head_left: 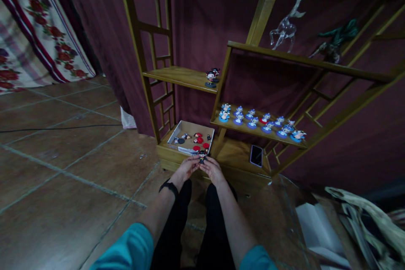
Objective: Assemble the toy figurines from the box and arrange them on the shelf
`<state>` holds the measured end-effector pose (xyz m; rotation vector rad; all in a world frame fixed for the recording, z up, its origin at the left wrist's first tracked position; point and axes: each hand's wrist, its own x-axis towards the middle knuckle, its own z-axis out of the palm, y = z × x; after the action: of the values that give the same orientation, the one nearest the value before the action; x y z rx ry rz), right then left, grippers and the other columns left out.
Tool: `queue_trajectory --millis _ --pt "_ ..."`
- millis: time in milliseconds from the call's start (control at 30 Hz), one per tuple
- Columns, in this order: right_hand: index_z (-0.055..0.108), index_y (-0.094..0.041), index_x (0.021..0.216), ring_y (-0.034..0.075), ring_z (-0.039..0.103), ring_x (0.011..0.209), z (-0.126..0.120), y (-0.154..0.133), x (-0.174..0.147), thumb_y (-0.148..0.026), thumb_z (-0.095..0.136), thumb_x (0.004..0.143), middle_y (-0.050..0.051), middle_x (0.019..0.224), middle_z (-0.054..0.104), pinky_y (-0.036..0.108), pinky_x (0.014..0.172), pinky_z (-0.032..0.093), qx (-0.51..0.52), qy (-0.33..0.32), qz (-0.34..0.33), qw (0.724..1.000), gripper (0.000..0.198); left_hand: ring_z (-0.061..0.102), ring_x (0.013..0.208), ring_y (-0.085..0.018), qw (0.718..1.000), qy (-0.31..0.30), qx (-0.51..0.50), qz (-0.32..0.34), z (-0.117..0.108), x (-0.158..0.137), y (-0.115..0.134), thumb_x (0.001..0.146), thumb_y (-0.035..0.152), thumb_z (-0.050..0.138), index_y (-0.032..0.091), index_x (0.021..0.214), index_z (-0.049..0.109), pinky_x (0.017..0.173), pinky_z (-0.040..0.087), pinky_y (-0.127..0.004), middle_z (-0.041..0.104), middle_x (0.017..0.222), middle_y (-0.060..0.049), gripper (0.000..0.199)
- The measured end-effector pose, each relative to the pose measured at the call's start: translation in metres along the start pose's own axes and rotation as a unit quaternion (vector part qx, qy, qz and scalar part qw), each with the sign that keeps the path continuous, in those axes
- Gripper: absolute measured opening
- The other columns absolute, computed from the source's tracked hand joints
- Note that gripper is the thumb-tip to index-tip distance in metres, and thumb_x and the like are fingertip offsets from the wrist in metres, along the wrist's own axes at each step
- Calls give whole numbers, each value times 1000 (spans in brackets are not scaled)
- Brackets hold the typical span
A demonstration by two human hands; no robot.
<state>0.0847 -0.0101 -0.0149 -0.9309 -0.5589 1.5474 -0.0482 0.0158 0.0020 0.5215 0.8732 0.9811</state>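
Between the fingers of my left hand [189, 166] and my right hand [212, 168] is a small black-haired figurine [202, 156], held upright by both hands. It is just in front of an open cardboard box [177, 147], which stands on the bottom shelf. Inside that box lie red figurines [198, 139], round bases and several dark pieces. On the left shelf, two similar black-haired figurines [210, 78] stand one behind the other at the right end. Fingers on both hands are closed round the figurine's lower part, which is partly hidden.
Blue and purple figurines [252, 122] stand in two rows on the right shelf [268, 136]. A phone [256, 155] lies on the bottom shelf. Above are a clear deer statue [285, 29] and a dark green statue [337, 42]. A white box [319, 228] sits on the floor at right.
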Motion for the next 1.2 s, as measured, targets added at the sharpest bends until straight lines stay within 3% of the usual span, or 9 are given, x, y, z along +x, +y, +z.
queue_trajectory --millis 400,633,767,1033,1200 --pt "58 -16 89 17 67 64 -2 0 2 -21 69 63 4 68 69 31 64 55 -3 27 -2 1000 29 58 52 -7 1000 -12 -26 9 0 2 -1 74 1 56 11 87 63 52 49 -16 65 68 -5 18" --pt "59 -16 85 16 66 64 -5 1 2 -25 74 58 3 65 68 28 63 54 -16 27 -3 999 33 55 48 -5 999 6 -37 22 2 -1 -1 74 9 61 10 73 62 50 48 -15 61 60 -4 2" --pt "59 -15 81 15 66 62 -6 3 3 -26 74 57 3 64 68 28 62 54 -5 32 -11 999 30 53 46 -5 999 5 -34 24 2 -1 -1 74 11 62 10 68 60 47 46 -14 58 55 -2 6" --pt "59 -17 84 14 65 62 -4 2 2 -22 74 56 1 66 68 29 66 54 2 26 -16 1000 31 55 47 -6 999 -5 -36 9 -1 2 -1 76 10 59 9 76 62 49 48 -15 61 60 -4 3" --pt "60 -15 87 15 65 65 -3 2 1 -22 73 58 3 68 68 30 68 53 9 27 -19 999 33 58 53 -7 999 -23 -30 5 -2 1 -1 73 3 58 8 85 63 55 51 -17 64 68 -6 14"
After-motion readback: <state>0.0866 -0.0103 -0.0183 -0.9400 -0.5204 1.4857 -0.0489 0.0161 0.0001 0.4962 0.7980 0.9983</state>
